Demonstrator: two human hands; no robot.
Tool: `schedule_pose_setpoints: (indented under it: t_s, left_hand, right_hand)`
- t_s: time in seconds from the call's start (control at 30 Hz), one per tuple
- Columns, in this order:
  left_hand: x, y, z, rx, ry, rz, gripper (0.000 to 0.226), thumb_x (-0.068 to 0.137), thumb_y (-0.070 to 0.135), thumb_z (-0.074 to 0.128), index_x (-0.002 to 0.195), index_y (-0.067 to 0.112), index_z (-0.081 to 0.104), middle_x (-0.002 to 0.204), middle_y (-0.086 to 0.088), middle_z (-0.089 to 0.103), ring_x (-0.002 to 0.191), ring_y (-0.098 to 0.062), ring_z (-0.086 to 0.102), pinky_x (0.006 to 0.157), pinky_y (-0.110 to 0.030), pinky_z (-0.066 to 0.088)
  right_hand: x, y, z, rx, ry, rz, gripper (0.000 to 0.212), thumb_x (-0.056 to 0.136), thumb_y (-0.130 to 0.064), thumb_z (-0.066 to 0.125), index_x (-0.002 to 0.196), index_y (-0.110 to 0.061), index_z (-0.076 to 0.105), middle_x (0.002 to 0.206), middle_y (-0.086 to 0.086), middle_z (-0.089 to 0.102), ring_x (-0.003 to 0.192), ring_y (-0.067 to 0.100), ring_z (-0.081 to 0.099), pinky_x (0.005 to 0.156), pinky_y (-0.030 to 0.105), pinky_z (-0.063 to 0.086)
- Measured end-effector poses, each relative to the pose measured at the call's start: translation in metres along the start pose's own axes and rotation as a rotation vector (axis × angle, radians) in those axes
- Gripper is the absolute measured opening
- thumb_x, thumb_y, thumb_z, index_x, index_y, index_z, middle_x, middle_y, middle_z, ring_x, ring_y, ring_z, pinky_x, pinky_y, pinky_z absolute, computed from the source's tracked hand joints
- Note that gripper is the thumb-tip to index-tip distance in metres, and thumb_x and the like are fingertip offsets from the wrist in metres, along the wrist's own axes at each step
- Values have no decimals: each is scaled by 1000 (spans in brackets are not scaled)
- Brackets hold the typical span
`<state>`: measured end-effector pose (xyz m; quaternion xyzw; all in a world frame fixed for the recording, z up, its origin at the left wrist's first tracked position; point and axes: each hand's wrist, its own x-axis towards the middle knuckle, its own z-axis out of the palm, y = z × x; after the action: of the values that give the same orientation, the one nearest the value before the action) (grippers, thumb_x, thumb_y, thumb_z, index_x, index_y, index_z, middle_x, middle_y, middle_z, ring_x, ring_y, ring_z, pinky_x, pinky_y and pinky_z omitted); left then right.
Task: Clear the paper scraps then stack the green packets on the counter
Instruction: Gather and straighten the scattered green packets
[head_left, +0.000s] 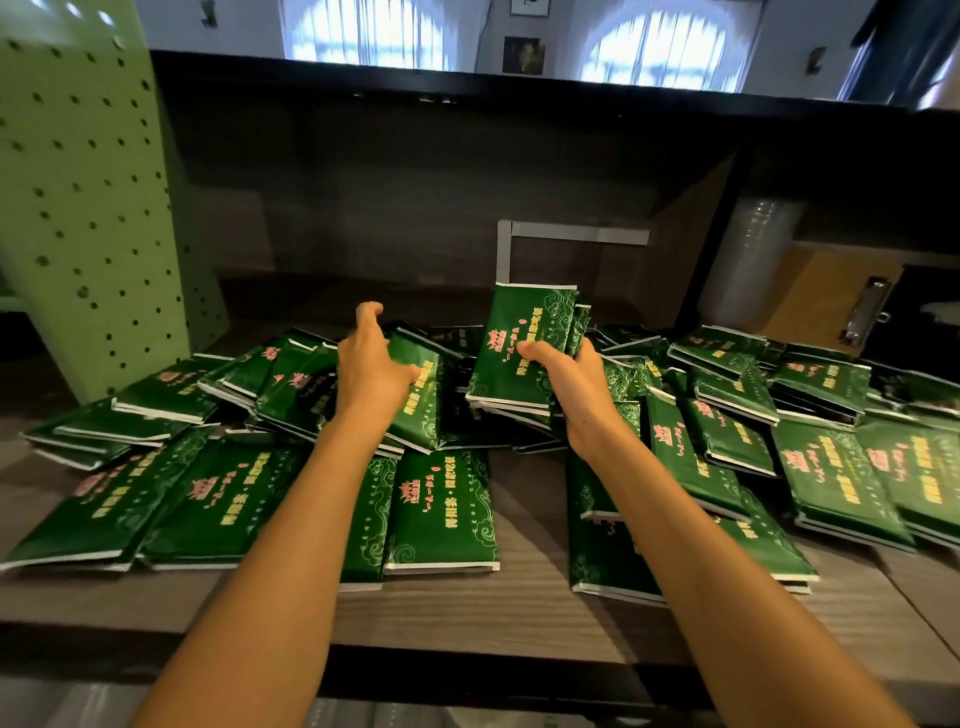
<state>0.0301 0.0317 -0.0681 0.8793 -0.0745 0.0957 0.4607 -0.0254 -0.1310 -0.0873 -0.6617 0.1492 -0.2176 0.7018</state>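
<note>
Several green packets with yellow and pink print lie scattered in loose heaps across the wooden counter. My right hand is shut on a small bundle of green packets, held tilted upright above the middle heap. My left hand rests on a green packet in the centre heap, thumb raised, fingers curled over its far edge. Flat packets lie between my forearms. No paper scraps are visible.
A green pegboard panel stands at the left. A dark wall backs the counter, with a white frame on it. At the right sit a stack of clear cups and a brown clipboard.
</note>
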Motion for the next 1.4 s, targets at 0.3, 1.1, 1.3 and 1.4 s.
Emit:
schedule_pose_setpoints:
  t_s: [0.3,1.1,1.3,1.4]
  left_hand:
    - [7,7,-4,-578,298,43,28,89,14,61,115,3,58,87,2,60,74,-6,57,72,-21,53]
    - [0,3,-4,13,240,111,24,97,15,47,117,8,55,127,-10,44,107,-22,52,87,-26,42]
    - [6,-18,-16,525,-72,-147,68,83,50,62,130,5,43,139,-21,41,131,-37,34,103,-47,33]
    - [8,-18,-13,489,-100,-148,74,77,45,71,130,3,42,138,-20,42,129,-36,38,101,-44,36]
  right_hand:
    - [-3,-7,-4,32,10,-37,90,76,-36,71,148,-15,22,151,2,33,138,24,33,112,47,29]
    - [-20,-13,-1,-15,-58,21,96,82,-32,68,151,-16,4,157,1,16,142,22,22,112,42,24]
    - [-20,-11,2,-45,-38,9,98,76,-38,71,151,-18,12,155,1,24,140,23,28,113,46,27]
    - [-21,-10,5,-65,-40,-3,113,53,-52,73,148,-18,21,151,1,34,135,24,37,110,49,33]
